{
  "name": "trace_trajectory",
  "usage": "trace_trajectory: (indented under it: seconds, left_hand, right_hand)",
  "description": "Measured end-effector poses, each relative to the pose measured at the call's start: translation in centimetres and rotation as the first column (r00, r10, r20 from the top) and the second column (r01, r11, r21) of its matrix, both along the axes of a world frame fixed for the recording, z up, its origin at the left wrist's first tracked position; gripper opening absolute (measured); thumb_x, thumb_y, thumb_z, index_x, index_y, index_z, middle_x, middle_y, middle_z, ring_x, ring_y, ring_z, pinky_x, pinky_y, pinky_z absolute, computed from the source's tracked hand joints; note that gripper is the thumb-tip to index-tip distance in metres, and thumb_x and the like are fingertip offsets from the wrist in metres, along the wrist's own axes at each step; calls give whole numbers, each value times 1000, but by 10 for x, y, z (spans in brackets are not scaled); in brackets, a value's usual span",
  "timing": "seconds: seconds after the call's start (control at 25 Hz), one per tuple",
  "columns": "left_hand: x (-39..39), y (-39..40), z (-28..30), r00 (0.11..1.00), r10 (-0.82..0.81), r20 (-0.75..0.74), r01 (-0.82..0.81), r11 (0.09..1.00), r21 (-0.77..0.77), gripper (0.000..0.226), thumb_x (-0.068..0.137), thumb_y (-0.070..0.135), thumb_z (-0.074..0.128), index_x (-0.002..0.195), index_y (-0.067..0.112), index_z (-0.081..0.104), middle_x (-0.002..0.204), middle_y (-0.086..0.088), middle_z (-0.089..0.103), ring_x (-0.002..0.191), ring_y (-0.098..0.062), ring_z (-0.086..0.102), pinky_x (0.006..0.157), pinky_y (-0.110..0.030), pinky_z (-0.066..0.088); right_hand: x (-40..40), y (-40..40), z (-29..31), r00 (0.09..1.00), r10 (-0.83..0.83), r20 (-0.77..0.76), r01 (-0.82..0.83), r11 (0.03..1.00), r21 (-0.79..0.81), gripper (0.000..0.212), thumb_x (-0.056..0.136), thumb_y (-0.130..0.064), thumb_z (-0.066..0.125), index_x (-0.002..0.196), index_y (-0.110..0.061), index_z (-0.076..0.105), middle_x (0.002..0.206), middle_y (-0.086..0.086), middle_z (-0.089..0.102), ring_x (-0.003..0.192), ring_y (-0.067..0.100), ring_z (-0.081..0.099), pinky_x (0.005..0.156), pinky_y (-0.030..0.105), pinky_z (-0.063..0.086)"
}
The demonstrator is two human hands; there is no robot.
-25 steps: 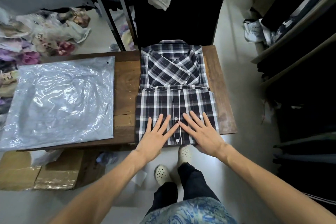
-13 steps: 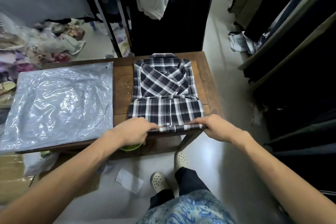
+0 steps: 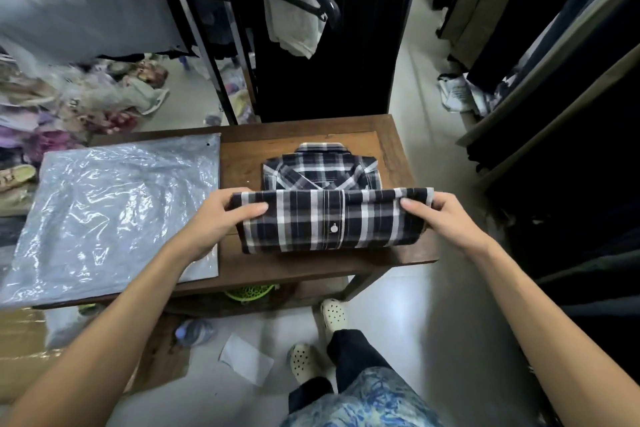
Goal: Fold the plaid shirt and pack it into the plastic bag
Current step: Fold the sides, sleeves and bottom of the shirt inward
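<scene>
floor near me: my two pale perforated clogs [image 3: 333, 315], a scrap of white paper [image 3: 246, 358] and a clear plastic bottle [image 3: 194, 332] lie near the wooden table's [image 3: 304, 267] legs; a green basket [image 3: 250, 291] sits under the table, and i cannot tell what is in it.
left hand [image 3: 221, 218]: closed on the left end of the raised fold, thumb on top, fingers underneath.
right hand [image 3: 446, 218]: closed on the right end of the same fold, thumb on top, fingers hidden under the cloth.
plaid shirt [image 3: 329, 215]: on the right half of the table, buttoned front up. i hold its near part lifted as a doubled band, one white button [image 3: 334, 228] showing; the collar end lies flat at the far side.
step: i judge this to be the last fold, near half going over the far half.
handling: soft, light woven cloth that sags between my hands. i would say the two ends of the fold are the right grip, kept taut and level so the layers do not slide apart.
plastic bag [image 3: 114, 211]: flat and crinkled on the left half of the table, well apart from the shirt, overhanging the left edge. it looks empty; i cannot tell which side is open. thin, slick film, likely to cling.
far: garments hang on a black rack [image 3: 207, 55] beyond the table, a heap of bagged goods on the floor at far left.
</scene>
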State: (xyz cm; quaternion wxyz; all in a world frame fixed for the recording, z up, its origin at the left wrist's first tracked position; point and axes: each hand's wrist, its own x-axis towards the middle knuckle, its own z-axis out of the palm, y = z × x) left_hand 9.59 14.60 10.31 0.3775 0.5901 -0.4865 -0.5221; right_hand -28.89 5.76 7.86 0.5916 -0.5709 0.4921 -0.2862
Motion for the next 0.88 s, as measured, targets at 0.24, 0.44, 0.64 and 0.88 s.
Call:
trace_trajectory:
  seconds: [0.24, 0.44, 0.64, 0.88]
  left_hand:
    - [-6, -82, -32, 936, 332, -121, -319, 941, 113, 24, 97, 32, 68, 116, 21, 75, 115, 3, 78, 111, -15, 72, 108, -43, 50]
    - [-1, -130, -70, 939, 336, -67, -312, 920, 237, 61, 81, 35, 78, 138, 28, 57, 130, 5, 71, 121, -16, 65, 112, -49, 46]
    - [-13, -119, -96, 897, 430, 108, -441, 847, 296, 95, 90, 54, 68, 161, 40, 6, 166, -1, 29, 150, -19, 30, 119, -45, 25]
    - [-21, -67, -115, 932, 196, 303, -233, 968, 91, 64, 101, 23, 63, 156, 38, 34, 158, 20, 36, 142, 7, 28, 123, -36, 28]
  right_hand:
    - [36, -74, -24, 971, -237, 9, 235, 967, 94, 20, 95, -28, 73, 104, -11, 79, 98, 2, 82, 93, 14, 76, 77, 27, 58]
    - [61, -121, -54, 966, -258, 4, 251, 943, 217, 35, 98, -44, 67, 118, -17, 75, 112, -2, 80, 105, 12, 75, 93, 31, 57]
    - [61, -115, -91, 969, -240, -54, 243, 904, 352, 73, 84, -66, 73, 139, -20, 60, 131, -3, 71, 118, 14, 69, 104, 38, 53]
    - [51, -42, -99, 925, -250, -286, 283, 956, 79, 15, 104, -27, 61, 94, -18, 67, 91, -8, 74, 85, -5, 68, 69, 11, 47]
